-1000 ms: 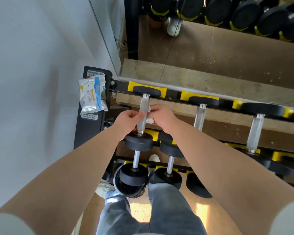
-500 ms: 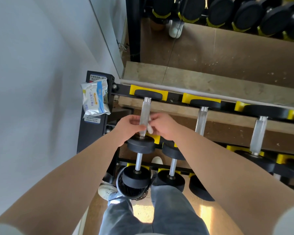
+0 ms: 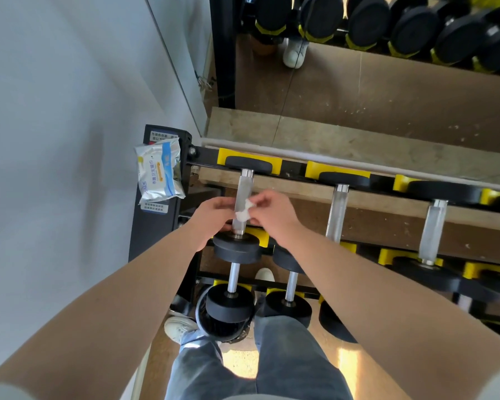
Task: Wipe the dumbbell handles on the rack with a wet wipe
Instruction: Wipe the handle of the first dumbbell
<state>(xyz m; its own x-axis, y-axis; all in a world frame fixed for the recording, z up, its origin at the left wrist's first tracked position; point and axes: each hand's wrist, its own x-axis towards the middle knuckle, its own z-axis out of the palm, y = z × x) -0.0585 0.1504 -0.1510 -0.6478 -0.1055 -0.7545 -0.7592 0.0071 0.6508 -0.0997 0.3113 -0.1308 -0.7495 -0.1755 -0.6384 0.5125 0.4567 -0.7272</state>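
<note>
The leftmost dumbbell on the rack's top tier has a silver handle point(image 3: 242, 188) between black ends. A crumpled white wet wipe point(image 3: 244, 210) lies against the lower half of that handle. My right hand point(image 3: 272, 213) pinches the wipe from the right side. My left hand point(image 3: 212, 216) curls round the same handle from the left, just above the near black weight point(image 3: 237, 249). Two more silver handles point(image 3: 337, 210) point(image 3: 432, 229) lie further right on the same tier.
A pack of wet wipes point(image 3: 158, 173) rests on top of the black rack post at the left. Lower tiers hold more dumbbells point(image 3: 230, 306). A mirror behind the rack reflects dumbbells. A white wall runs along the left. My legs and shoes stand below.
Both hands stay on the leftmost handle. The wipe has shifted slightly up the handle and shows more between my fingers than before.
</note>
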